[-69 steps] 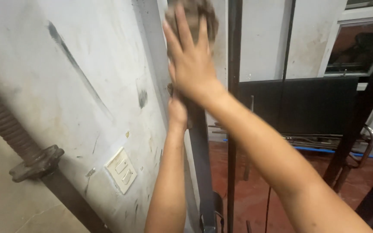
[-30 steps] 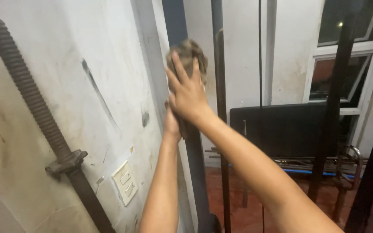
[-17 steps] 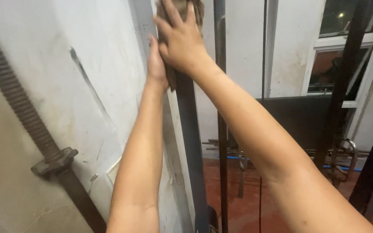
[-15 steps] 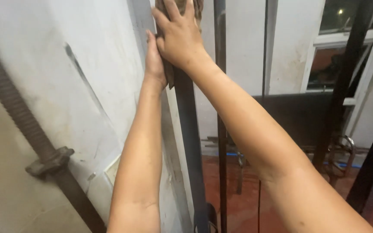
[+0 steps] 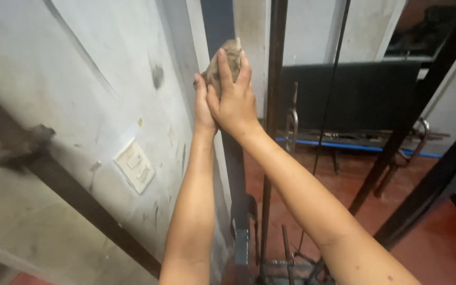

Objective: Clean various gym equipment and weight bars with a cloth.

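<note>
Both hands clamp a brown rag (image 5: 227, 59) around the dark upright bar (image 5: 234, 158): right hand (image 5: 234, 100) presses flat, left hand (image 5: 202, 108) pinches behind, so the cloth wraps it.

Both hands (image 5: 222, 103) and rag (image 5: 227, 57) slid lower down bar (image 5: 235, 169) (view tilted down).

Two hands (image 5: 228, 105), one rag (image 5: 227, 58), one switch plate (image 5: 134, 165) (double rocker).
</note>
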